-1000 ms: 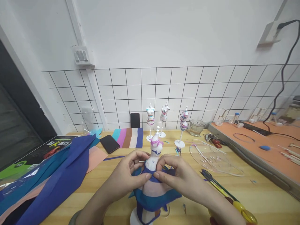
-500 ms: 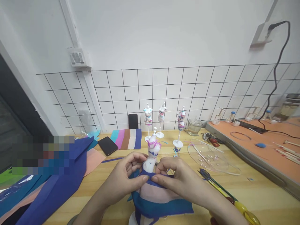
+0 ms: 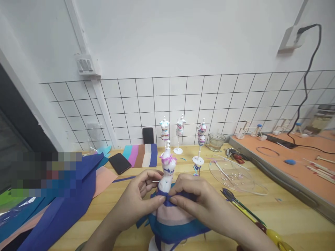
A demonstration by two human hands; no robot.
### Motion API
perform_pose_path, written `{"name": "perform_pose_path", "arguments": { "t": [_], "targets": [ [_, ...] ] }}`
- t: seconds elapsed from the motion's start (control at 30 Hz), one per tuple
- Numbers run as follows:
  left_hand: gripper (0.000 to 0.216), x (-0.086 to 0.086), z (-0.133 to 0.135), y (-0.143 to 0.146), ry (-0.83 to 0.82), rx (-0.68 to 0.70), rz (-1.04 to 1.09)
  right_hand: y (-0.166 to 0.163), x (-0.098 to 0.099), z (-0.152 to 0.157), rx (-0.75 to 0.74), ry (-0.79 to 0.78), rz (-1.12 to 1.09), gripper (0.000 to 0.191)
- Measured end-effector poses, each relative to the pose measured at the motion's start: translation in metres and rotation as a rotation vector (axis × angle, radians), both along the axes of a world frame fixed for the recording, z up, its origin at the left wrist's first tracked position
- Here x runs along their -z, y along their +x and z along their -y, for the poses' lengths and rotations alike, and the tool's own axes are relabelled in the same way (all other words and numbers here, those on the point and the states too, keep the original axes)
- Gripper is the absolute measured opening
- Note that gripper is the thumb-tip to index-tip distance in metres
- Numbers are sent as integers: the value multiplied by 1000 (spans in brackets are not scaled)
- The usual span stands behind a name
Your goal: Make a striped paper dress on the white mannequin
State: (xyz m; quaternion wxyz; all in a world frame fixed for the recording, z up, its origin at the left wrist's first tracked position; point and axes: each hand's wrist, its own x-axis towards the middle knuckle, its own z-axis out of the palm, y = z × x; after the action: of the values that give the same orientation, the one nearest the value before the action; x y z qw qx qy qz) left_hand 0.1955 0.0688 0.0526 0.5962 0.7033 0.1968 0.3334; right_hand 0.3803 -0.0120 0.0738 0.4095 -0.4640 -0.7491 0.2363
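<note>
A small white dress form (image 3: 165,184) stands in front of me, with ragged pink and blue paint or scraps on its bust. Round its hips hangs a striped fabric skirt (image 3: 176,213) in dark blue, pale pink and teal. My left hand (image 3: 143,193) is at the form's left side, its thumb pressing the blue waist edge and its fingers curled behind the form. From the other side my right hand (image 3: 192,197) pinches the same blue edge between thumb and fingers. The two thumb tips are close together at the front. The skirt's back is hidden.
Three more dress forms (image 3: 201,134) stand near the wall. A phone (image 3: 119,164) and striped cloth (image 3: 140,155) lie left, beside folded blue fabric (image 3: 65,205). On the right are scissors (image 3: 251,216), a clear dish (image 3: 230,176) of small beads, a glass bowl (image 3: 217,141) and an orange-topped board (image 3: 293,164).
The dress form has shifted slightly left and tilts less. The skirt's right side has drawn in, its lower corner moving left. Both hands still grip the waist edge.
</note>
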Motion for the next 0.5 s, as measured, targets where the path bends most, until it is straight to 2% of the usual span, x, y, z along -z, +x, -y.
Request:
{"name": "perform_pose_path", "arguments": {
  "t": [0.17, 0.5],
  "targets": [
    [24, -2, 2, 1, -20, 2, -2, -1, 2, -1, 63, -19, 1, 4],
    [24, -6, 5, 3, -54, -11, 19, -2, 2, -2, 86, -104, -38, 6]
  ]
}}
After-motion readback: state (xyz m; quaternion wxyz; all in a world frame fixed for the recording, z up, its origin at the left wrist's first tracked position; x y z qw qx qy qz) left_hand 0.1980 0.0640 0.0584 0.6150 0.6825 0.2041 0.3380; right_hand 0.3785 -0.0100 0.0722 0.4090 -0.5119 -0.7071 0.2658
